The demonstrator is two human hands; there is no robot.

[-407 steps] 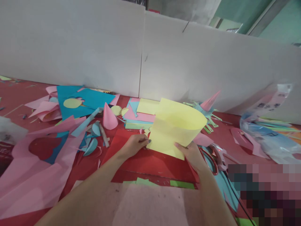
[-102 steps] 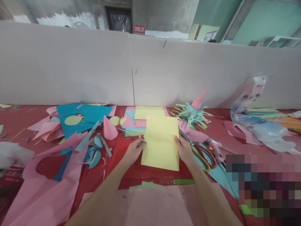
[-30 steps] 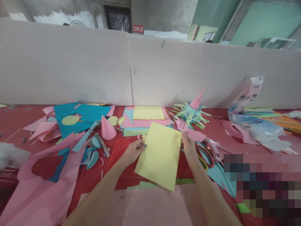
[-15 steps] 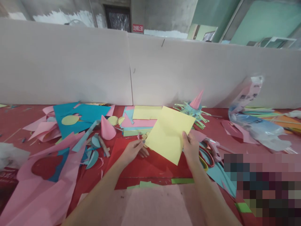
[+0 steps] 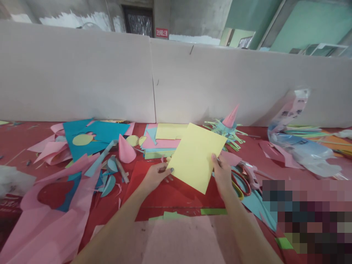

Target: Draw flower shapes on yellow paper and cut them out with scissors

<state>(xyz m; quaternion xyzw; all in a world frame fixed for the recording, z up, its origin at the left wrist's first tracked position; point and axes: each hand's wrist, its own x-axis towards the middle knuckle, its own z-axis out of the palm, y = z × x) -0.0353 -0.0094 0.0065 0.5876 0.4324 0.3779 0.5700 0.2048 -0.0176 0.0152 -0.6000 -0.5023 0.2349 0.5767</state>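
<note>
A plain yellow paper sheet point(image 5: 197, 157) is held tilted above a red sheet point(image 5: 148, 190) on the table. My left hand point(image 5: 156, 176) pinches its lower left edge, thumb on top and fingers partly behind. On the right edge, my right hand point(image 5: 222, 169) grips the sheet with the thumb in front. Behind the sheet lie stacked pink, blue and yellow papers point(image 5: 162, 143). A pink paper cone point(image 5: 126, 149) stands to the left of them. At the back right is a pink cone on a fringed blue-green base point(image 5: 230, 123).
Scissors point(image 5: 242, 185) and a pink glue gun point(image 5: 250, 175) lie right of my right hand. Pink and blue paper scraps point(image 5: 79, 176) cover the left side. A plastic bag point(image 5: 310, 152) rests at the right. A white partition point(image 5: 110, 77) stands along the back.
The yellow sheet has shifted slightly left in my hands. My left thumb now lies over its lower left edge, and my right hand has moved slightly left with it.
</note>
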